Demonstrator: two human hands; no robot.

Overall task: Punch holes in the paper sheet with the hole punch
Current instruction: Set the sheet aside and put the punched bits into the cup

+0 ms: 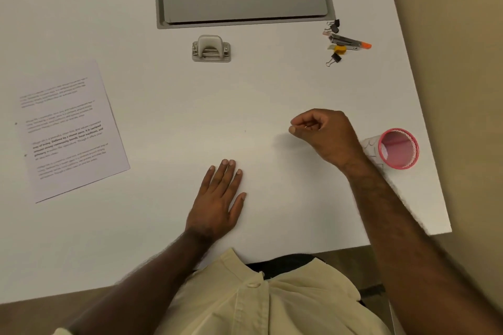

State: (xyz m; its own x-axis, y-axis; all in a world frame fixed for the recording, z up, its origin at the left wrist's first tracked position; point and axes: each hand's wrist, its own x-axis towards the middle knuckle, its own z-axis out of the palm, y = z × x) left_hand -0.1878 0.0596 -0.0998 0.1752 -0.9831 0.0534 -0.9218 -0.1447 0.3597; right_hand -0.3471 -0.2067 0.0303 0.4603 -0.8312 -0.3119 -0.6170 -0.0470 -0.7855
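Observation:
A printed paper sheet (68, 130) lies flat at the left of the white desk (168, 106), slightly rotated, with two small dark dots near its left edge. The grey hole punch (211, 48) stands at the middle back of the desk, apart from the sheet. My left hand (217, 198) rests flat on the desk near the front, fingers straight and together. My right hand (324, 136) hovers to the right of centre with its fingers curled in; nothing clear shows in it. Neither hand touches the sheet or the punch.
A grey cable-tray cover (245, 3) is set into the desk behind the punch. A stapler (345, 41) with several binder clips lies at the back right. A pink mesh cup (397, 148) lies on its side by my right wrist, near the desk's right edge.

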